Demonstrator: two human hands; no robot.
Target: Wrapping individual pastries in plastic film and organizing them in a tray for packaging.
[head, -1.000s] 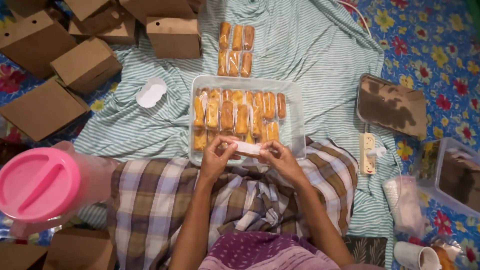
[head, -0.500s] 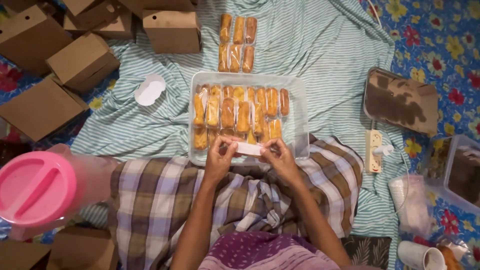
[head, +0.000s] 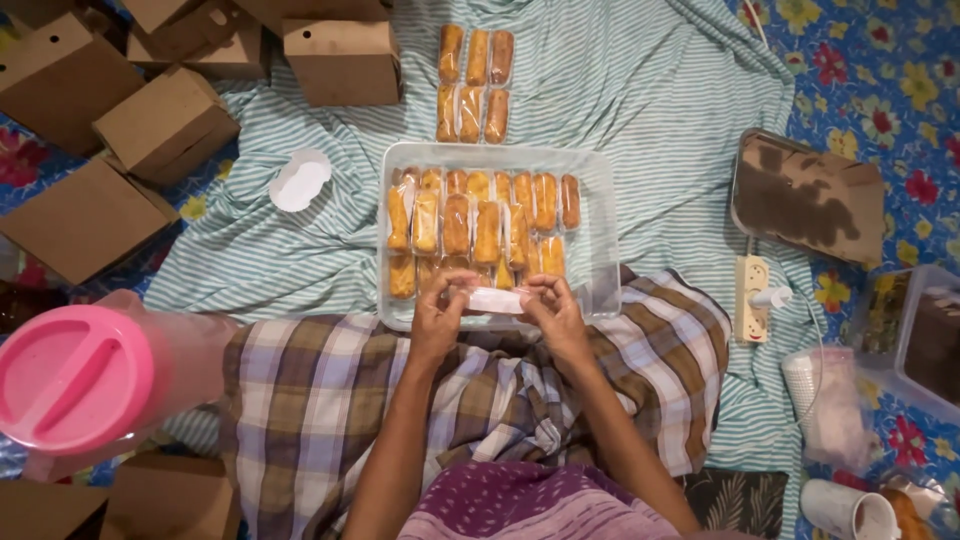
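Head view, one frame. Left hand [head: 437, 318] and right hand [head: 556, 312] meet at centre frame, just below the near edge of the clear plastic tray [head: 600, 240]. Between them: a small clear plastic sleeve [head: 497, 299], pale, held flat by its two ends. Grip state: both hands pinched on the sleeve, fingertips only; contents of the sleeve cannot be made out.

Tray holds rows of wrapped golden pastry rolls [head: 470, 225]. Six more wrapped rolls [head: 472, 85] lie on the striped cloth [head: 650, 100] at upper centre. Brown cardboard boxes [head: 150, 120] crowd the upper left. Pink-lidded jug [head: 80, 380] at lower left, close to the person's knee under the checked fabric [head: 330, 400]. Power strip [head: 752, 297] at right, just beside the knee.

Risks, as judged:
- Fingertip pinch on thin slippery film: sleeve may slip or tear if pulled unevenly.
- Hands work right over the tray edge; a dropped sleeve lands among the rolls or on the lap.
- Tray rests partly against the lap; a knee shift could tilt it and slide the rows.
- Jug near the knee could be knocked over.
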